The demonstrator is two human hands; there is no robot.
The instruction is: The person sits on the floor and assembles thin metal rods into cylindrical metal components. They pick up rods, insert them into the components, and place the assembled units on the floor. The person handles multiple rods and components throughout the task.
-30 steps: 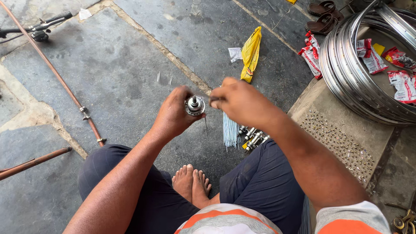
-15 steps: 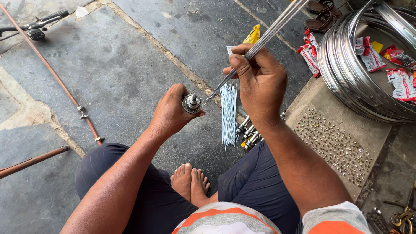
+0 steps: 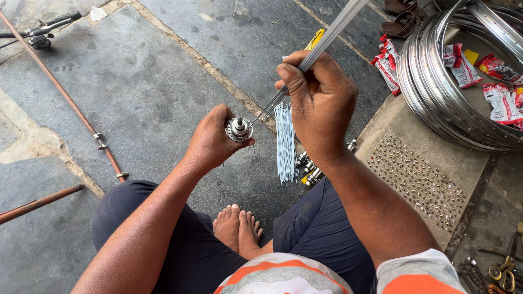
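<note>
My left hand [image 3: 213, 139] grips a small metal wheel hub [image 3: 238, 129], held upright above the stone floor. Raised just right of the hub, my right hand [image 3: 318, 103] is closed on a bundle of thin steel spokes [image 3: 327, 35]. The spokes slant from the upper right down toward the hub, and their lower ends reach its flange. A loose sheaf of spokes [image 3: 285, 142] lies on the floor between my hands. My crossed legs and bare feet [image 3: 238, 228] are below.
Stacked shiny wheel rims [image 3: 436, 92] sit at upper right with red and white packets [image 3: 385, 61] around them. Small nipples [image 3: 417, 179] are spread on a raised slab. More hubs [image 3: 309, 173] lie by my knee. Copper-coloured rods [image 3: 65, 98] cross the left floor.
My right hand rose from beside the hub, lifting a bundle of spokes off the floor, and now points their lower ends at the hub. The left hand stayed in place with the hub.
</note>
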